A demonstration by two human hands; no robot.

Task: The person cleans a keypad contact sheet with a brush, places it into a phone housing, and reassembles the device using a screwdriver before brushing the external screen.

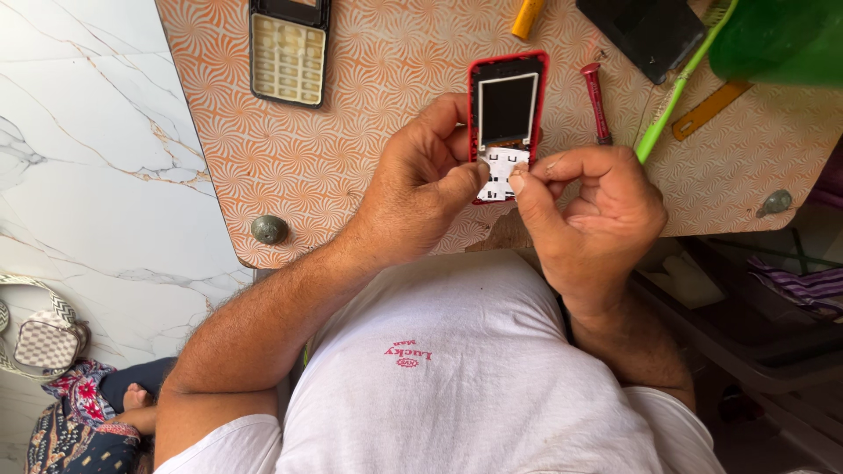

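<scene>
While seemingly pinching its white keypad sheet, both hands around red phone frame on orange-patterned table.

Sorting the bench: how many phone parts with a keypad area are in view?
2: the red phone held by the left hand and right hand; a black keypad panel at the table's far edge. More may be hidden.

A red-framed phone lies on an orange swirl-patterned table.
</scene>
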